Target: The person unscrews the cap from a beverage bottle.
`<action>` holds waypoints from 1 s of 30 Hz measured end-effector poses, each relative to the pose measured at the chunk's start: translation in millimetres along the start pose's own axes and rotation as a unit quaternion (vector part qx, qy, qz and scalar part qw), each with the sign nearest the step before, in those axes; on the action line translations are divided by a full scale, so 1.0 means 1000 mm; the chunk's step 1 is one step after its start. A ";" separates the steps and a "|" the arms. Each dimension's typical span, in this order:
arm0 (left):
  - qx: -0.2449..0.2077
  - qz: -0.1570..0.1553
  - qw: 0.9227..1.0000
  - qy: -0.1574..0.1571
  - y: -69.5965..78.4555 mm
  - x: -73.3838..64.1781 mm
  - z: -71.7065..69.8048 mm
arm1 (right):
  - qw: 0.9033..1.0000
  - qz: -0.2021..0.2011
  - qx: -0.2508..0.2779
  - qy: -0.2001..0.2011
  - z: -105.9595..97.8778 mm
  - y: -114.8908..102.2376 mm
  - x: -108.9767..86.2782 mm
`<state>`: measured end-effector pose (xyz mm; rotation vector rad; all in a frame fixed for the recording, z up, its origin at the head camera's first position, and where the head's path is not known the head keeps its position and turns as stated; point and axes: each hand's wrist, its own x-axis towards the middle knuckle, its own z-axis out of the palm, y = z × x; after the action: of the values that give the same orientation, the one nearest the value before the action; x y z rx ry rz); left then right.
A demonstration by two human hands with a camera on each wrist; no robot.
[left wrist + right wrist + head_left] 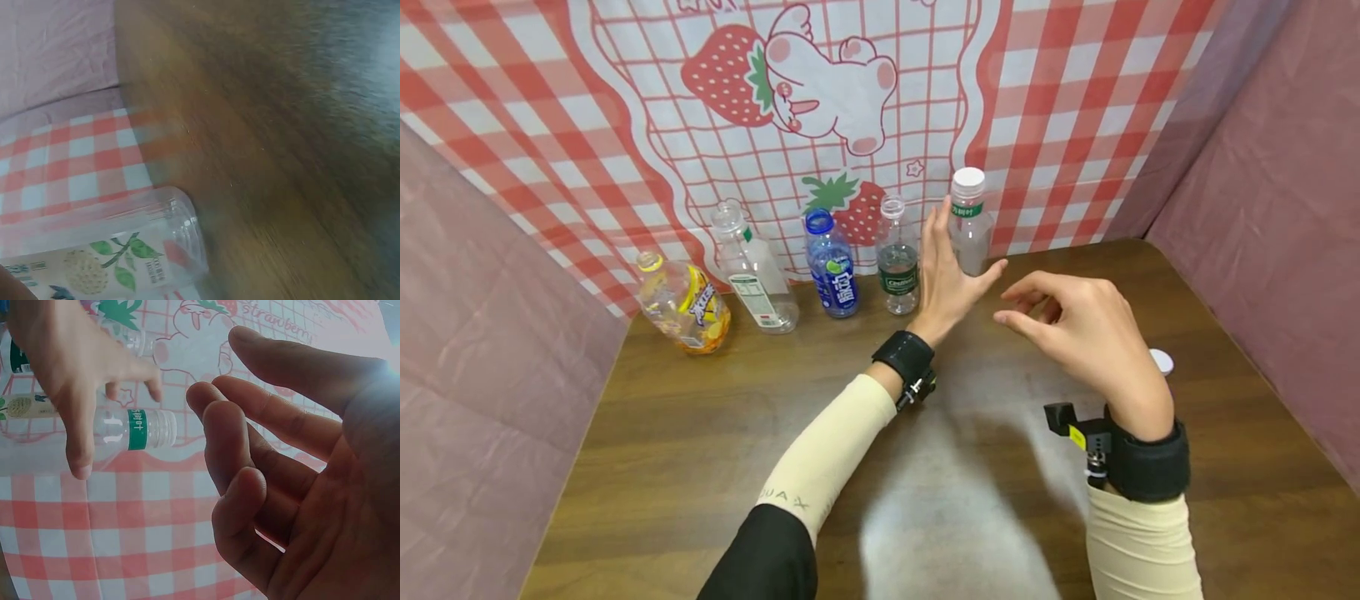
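In the head view, my left hand [946,287] is beside a clear plastic bottle [973,242] with a green neck band and white top, its fingers straight and its thumb spread away. The left wrist view shows the lower part of this bottle [178,215], with a leafy label. To the right, my right hand [1086,329] hovers over the table, apart from the bottle. Its fingers bend loosely with nothing between them, as the right wrist view also shows. A small clear bottle [898,271] with a dark green label stands just left of my left hand.
Further left along the cloth backdrop stand a blue bottle [832,271], a clear bottle with a white label [756,287] and a yellow-labelled bottle [688,308]. A white cap [1161,361] lies on the wooden table [700,433], partly behind my right wrist.
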<state>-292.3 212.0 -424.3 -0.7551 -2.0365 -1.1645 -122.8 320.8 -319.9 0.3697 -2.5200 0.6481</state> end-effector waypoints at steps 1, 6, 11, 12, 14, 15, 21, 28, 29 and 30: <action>-0.001 -0.005 1.000 0.003 -0.001 0.001 0.003 | 1.000 0.001 0.000 0.000 0.000 0.000 0.000; -0.008 -0.019 1.000 0.023 -0.008 0.005 0.017 | 1.000 0.014 0.000 -0.005 0.000 0.000 0.000; -0.012 -0.043 0.997 0.057 -0.018 0.004 0.030 | 1.000 0.014 0.003 -0.007 0.000 0.000 -0.001; -0.012 -0.051 0.997 0.061 -0.019 0.004 0.033 | 1.000 0.013 0.003 -0.006 0.000 0.000 -0.001; -0.010 -0.065 0.996 0.062 -0.022 0.003 0.036 | 1.000 0.011 0.002 -0.004 0.000 0.001 -0.001; -0.008 -0.072 0.996 0.059 -0.024 0.003 0.038 | 1.000 0.010 0.002 -0.004 -0.001 0.001 -0.001; -0.002 -0.087 0.996 0.025 -0.029 0.002 0.035 | 1.000 0.010 -0.002 0.003 -0.001 0.000 0.001; -0.015 -0.075 0.997 -0.031 -0.024 0.000 0.026 | 1.000 0.010 -0.004 0.004 0.000 0.001 0.002; -0.022 -0.067 0.997 -0.039 -0.023 -0.001 0.025 | 1.000 0.009 -0.004 0.004 0.000 0.001 0.001; -0.030 -0.056 0.997 -0.046 -0.022 -0.002 0.023 | 1.000 0.009 -0.004 0.005 0.000 0.001 0.001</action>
<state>-313.2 222.6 -445.2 -0.7442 -2.1530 -1.2804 -124.3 321.1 -319.7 0.3401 -2.5192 0.6440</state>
